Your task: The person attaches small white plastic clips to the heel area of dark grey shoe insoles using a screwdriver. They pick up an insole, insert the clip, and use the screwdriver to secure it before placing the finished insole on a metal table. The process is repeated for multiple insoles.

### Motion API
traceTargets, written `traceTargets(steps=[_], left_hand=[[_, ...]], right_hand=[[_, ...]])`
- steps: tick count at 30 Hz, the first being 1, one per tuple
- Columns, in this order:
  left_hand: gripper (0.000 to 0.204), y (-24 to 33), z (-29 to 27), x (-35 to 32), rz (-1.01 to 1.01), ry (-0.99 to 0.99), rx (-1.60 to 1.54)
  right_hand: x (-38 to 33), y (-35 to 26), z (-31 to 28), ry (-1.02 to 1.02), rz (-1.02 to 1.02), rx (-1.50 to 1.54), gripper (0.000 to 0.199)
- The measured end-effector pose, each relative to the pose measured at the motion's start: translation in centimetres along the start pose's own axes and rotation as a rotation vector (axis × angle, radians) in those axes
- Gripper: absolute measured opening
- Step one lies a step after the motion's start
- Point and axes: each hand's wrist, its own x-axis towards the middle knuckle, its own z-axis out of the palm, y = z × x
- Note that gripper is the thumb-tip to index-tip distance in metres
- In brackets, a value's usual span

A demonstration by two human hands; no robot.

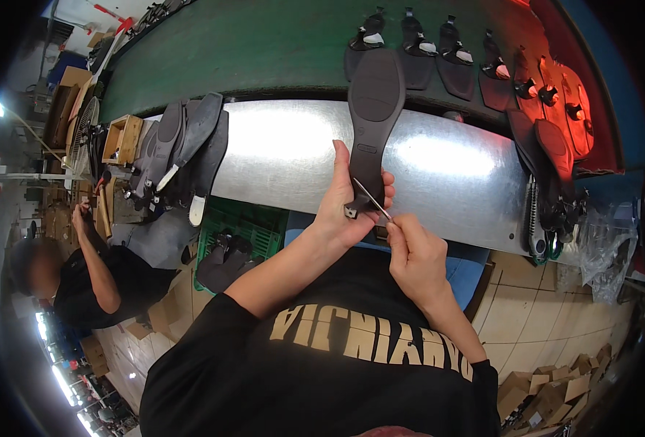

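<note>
The left hand (348, 207) hides the shoe sole's (372, 109) heel end, while a co-worker's face (31, 269) at left is blurred.

Left hand (348, 207) grips a dark shoe sole (372, 120) by its heel end, toe pointing far, over the metal counter (286, 156). Right hand (413, 251) pinches a thin metal blade (372, 198) against the heel. More soles stacked at left (184, 149). Row of soles on the green conveyor belt (264, 44), far side. Green crate (246, 222) below counter. Another person (82, 277) sits at near left.
</note>
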Motion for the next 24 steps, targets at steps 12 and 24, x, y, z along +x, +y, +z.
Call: traceTargets(steps=[12,24], left_hand=[[0.060,0.4,-1.9,0.8,-0.072,-0.110,0.030],[0.074,-0.9,0.8,0.0,0.010,-0.150,0.289]], right_hand=[[-0.3,-0.8,1.0,-0.052,-0.079,0.036,0.007],[2.8,-2.0,-0.8,0.143,-0.045,0.144,0.027]])
